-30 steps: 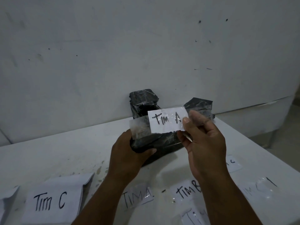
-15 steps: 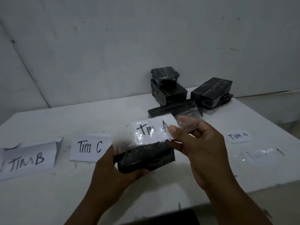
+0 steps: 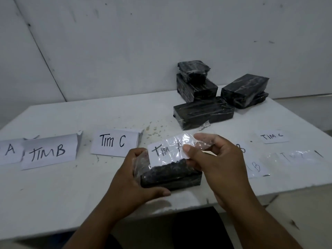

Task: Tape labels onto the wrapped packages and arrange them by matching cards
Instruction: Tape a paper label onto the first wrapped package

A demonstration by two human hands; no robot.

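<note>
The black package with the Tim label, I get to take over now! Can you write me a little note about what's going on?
Left hand grips the black package by its left end, above the table's near edge.
Right hand pinches the taped "Tim" label at its right end; the label stands on the package top, not yet pressed flat.
Five more wrapped packages sit unlabelled at the back right.
Cards: TIM B card and Tim C card on the left, an A card at the far left edge.
Loose labels lie on the right.
Left: stick this label down, place the package by its matching card, then label the others.
</note>
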